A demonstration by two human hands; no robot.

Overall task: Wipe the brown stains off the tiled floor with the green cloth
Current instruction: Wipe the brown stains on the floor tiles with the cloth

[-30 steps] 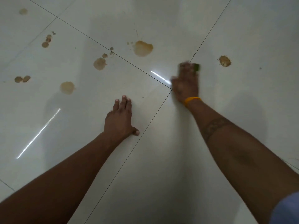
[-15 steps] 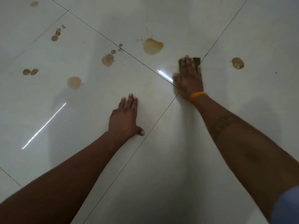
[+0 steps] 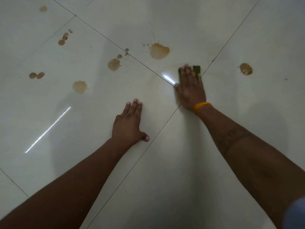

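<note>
The glossy tiled floor (image 3: 165, 162) carries both outstretched arms. The left hand (image 3: 127, 123) lies flat on a tile, fingers straight and together, thumb splayed. The right hand (image 3: 190, 86), a yellow wristband (image 3: 202, 106) at its wrist, presses straight fingers on the green cloth (image 3: 196, 69), mostly hidden beneath them, near the tile joint. Brown stains (image 3: 159, 51) lie beyond. No writing is legible.
</note>
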